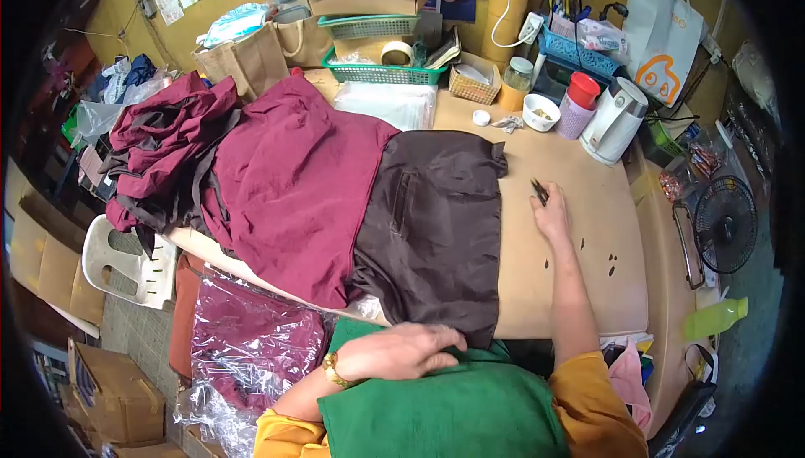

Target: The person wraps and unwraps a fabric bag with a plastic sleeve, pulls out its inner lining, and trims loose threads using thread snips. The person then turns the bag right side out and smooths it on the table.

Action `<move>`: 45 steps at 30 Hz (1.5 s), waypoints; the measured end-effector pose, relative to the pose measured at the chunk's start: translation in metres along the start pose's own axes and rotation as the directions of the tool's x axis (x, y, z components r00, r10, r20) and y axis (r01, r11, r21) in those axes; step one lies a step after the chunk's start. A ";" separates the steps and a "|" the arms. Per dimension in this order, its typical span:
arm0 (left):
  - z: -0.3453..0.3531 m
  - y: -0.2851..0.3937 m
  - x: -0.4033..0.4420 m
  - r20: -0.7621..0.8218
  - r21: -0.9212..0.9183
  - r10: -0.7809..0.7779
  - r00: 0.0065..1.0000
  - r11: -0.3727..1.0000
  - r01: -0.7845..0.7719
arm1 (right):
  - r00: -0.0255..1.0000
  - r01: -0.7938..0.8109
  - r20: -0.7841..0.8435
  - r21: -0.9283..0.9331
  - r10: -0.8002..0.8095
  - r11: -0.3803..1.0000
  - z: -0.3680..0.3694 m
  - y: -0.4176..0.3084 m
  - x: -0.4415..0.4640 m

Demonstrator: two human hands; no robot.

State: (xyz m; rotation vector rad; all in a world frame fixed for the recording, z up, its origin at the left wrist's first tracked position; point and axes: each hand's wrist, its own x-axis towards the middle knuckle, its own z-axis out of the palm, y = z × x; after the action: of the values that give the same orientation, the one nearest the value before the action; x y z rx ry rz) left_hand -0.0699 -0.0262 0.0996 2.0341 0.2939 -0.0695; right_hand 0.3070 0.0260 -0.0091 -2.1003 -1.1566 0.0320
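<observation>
My right hand [551, 207] is over the tan tabletop, its fingers closed on a small black tool [540, 192], perhaps thread snips. To its left lies a garment, with a dark brown part [436, 223] bearing a slit-like pocket and a maroon part [293, 181] spreading further left. My left hand [411, 351] is at the table's front edge, by the lower edge of the dark cloth, with its fingers partly spread and slightly blurred. No object shows in it.
Bunched maroon cloth [172, 139] lies at the table's left end. Along the back stand green baskets [386, 75], a jar [516, 82], a white bowl [541, 112], a red-lidded container [579, 106] and a kettle [615, 120]. A plastic-wrapped maroon bundle [251, 332] is at the front left.
</observation>
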 end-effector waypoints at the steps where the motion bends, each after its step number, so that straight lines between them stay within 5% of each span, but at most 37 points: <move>1: -0.006 0.002 -0.002 -0.086 0.030 0.010 0.996 1.000 -0.007 | 0.999 0.040 0.011 -0.137 -0.039 0.990 -0.001 -0.002 -0.001; 3: -0.017 -0.001 -0.008 -0.381 0.017 0.008 0.925 1.000 -0.002 | 0.995 0.087 -0.030 -0.155 -0.092 0.984 -0.010 -0.021 -0.008; 5: -0.028 -0.014 -0.008 -0.720 0.248 0.110 0.685 0.963 0.107 | 0.988 0.129 -0.066 -0.177 -0.142 0.976 -0.011 -0.039 -0.017; 6: -0.033 -0.031 -0.008 -0.790 0.370 0.187 0.584 0.905 0.211 | 0.966 0.246 -0.083 -0.006 -0.245 0.969 -0.009 -0.046 -0.021; 7: -0.039 -0.034 -0.009 -0.834 0.349 0.096 0.543 0.854 0.385 | 0.932 0.357 -0.119 0.164 -0.341 0.919 -0.006 -0.052 -0.023; 8: -0.037 -0.044 -0.011 -0.841 0.365 0.053 0.538 0.789 0.494 | 0.933 0.357 -0.117 0.167 -0.341 0.919 0.004 -0.053 -0.029; 9: -0.034 -0.057 -0.014 -0.850 0.378 0.012 0.527 0.710 0.594 | 0.887 0.454 -0.080 -0.037 -0.455 0.890 0.020 -0.049 -0.037; 10: -0.032 -0.068 -0.024 -0.750 0.346 -0.190 0.634 0.705 0.620 | 0.861 0.496 -0.047 -0.135 -0.506 0.858 0.024 -0.047 -0.038; 11: -0.029 -0.073 -0.033 -0.708 0.355 -0.211 0.674 0.719 0.598 | 0.833 0.537 -0.013 -0.229 -0.554 0.812 0.027 -0.047 -0.040; 13: -0.034 -0.084 -0.059 -0.618 0.292 -0.241 0.748 0.813 0.503 | 0.851 0.483 0.239 -0.002 -0.468 0.876 0.017 -0.041 -0.031; 17: -0.051 -0.062 -0.098 -0.528 0.040 -0.408 0.745 0.864 0.501 | 0.830 0.465 0.260 0.162 -0.493 0.870 0.010 -0.036 -0.034; 19: -0.055 -0.048 -0.082 -0.628 0.050 -0.367 0.686 0.861 0.506 | 0.813 0.511 0.218 0.179 -0.540 0.841 -0.001 -0.042 -0.033; 21: -0.061 -0.040 -0.053 -0.843 0.199 -0.149 0.516 0.806 0.558 | 0.720 0.276 0.574 0.277 -0.389 0.920 -0.017 -0.047 -0.031; 23: -0.066 -0.060 -0.020 -0.828 0.341 0.017 0.561 0.810 0.477 | 0.683 0.258 0.591 0.355 -0.430 0.899 -0.026 -0.048 -0.035; 25: -0.067 -0.083 0.012 -0.860 0.455 0.141 0.491 0.649 0.610 | 0.521 0.234 0.767 0.294 -0.375 0.927 -0.040 -0.051 -0.040; 26: -0.065 -0.095 0.019 -0.849 0.422 0.027 0.527 0.636 0.646 | 0.506 0.282 0.789 0.230 -0.348 0.931 -0.048 -0.052 -0.044; 29: -0.060 -0.109 0.021 -0.854 0.396 0.043 0.518 0.700 0.594 | 0.544 0.335 0.803 0.058 -0.243 0.941 -0.061 -0.040 -0.054; 34: -0.056 -0.116 0.014 -0.857 0.400 0.059 0.511 0.701 0.590 | 0.612 0.261 0.749 0.110 -0.253 0.959 -0.073 -0.041 -0.078; 40: -0.063 -0.106 0.009 -0.905 0.215 -0.047 0.423 0.808 0.549 | 0.776 0.385 0.453 0.212 -0.439 0.898 -0.057 -0.043 -0.105; 42: -0.061 -0.090 0.010 -0.916 0.281 0.074 0.395 0.819 0.500 | 0.631 -0.071 0.756 0.279 -0.174 0.958 -0.051 -0.052 -0.111; 44: -0.057 -0.071 0.014 -0.874 0.451 0.289 0.391 0.783 0.429 | 0.553 -0.516 0.707 0.707 -0.441 0.484 -0.035 -0.073 -0.126; 45: -0.055 -0.056 0.016 -0.864 0.436 0.249 0.438 0.806 0.402 | 0.447 -0.648 0.652 0.708 -0.612 0.281 -0.036 -0.097 -0.130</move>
State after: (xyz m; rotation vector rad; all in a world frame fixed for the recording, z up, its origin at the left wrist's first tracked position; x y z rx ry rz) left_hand -0.0715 0.0496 0.0739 2.5040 1.1996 1.0804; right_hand 0.1715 -0.0587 0.0363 -0.6727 -1.0842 1.7409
